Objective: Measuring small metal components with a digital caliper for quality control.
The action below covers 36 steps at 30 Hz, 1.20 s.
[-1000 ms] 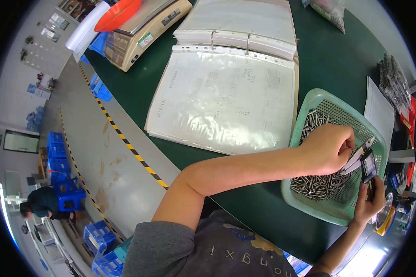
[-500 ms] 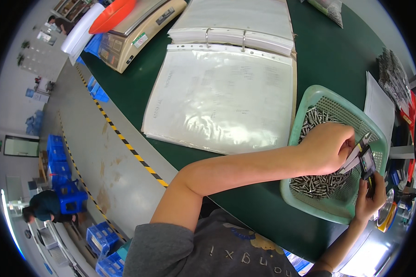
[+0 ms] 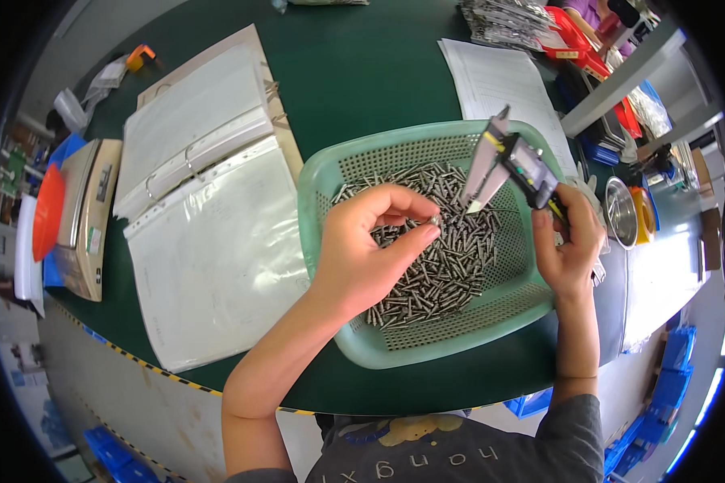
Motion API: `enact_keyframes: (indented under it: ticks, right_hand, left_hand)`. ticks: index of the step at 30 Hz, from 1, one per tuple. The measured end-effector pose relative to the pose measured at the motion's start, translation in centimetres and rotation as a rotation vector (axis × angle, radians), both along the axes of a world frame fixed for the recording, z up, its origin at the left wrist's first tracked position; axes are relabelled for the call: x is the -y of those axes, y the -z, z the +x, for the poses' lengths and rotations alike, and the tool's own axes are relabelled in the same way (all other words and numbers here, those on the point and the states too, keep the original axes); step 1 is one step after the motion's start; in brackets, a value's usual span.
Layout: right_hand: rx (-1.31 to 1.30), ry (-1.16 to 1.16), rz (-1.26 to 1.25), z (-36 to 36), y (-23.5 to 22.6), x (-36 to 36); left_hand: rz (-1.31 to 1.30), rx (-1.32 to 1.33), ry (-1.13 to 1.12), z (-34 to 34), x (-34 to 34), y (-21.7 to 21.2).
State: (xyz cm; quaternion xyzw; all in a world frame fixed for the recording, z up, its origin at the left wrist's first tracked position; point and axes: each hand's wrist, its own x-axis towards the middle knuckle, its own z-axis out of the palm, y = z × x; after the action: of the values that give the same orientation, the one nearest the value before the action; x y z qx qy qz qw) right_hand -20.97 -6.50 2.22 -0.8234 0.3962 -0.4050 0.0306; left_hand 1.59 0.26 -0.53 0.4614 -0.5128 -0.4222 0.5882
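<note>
My left hand is closed over the basket, thumb and fingertips pinching a small metal pin. Only a bit of that pin shows between the fingers. To its right, my right hand grips a digital caliper, whose jaws point up and left above the basket. The caliper's jaws and the pinched pin are apart. Below both hands stands a light green perforated plastic basket, holding a heap of short silvery metal pins, mostly on its left and middle.
An open ring binder with plastic sleeves lies left of the basket. Beyond it are a weighing scale and an orange-red bowl. Paper sheets, bagged parts and a round metal dish sit behind and right.
My view has swung right, bringing the basket to the middle. The left hand has come away from the caliper's jaws with a pin pinched in its fingers; the right hand still holds the caliper.
</note>
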Motion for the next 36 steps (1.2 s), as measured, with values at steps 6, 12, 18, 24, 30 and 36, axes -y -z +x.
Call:
enact_keyframes:
  ticks: [6, 12, 18, 24, 30, 36]
  right_hand:
    - [-0.019, -0.054, 0.041, -0.1, -0.4, -0.7]
    - [-0.001, -0.131, 0.069, 0.1, -0.1, -0.3]
    - [-0.004, -0.144, 0.048, 0.2, -0.1, -0.2]
    - [-0.036, -0.11, 0.047, -0.1, -0.3, -0.3]
    - [-0.059, -0.082, -0.003, -0.2, -0.2, -0.3]
    - [-0.05, -0.128, -0.067, -0.4, -0.2, -0.3]
  left_hand:
    - [-0.064, -0.018, 0.05, 0.0, -0.3, -0.3]
    - [-0.035, -0.051, 0.12, 0.3, -0.3, -0.4]
    - [-0.051, -0.09, 0.157, 0.5, -0.5, -0.4]
    - [-0.045, -0.097, 0.176, 0.4, -0.5, -0.4]
    - [-0.032, -0.097, 0.176, 0.3, -0.6, -0.8]
    - [-0.086, 0.068, 0.146, 0.1, -0.5, -0.7]
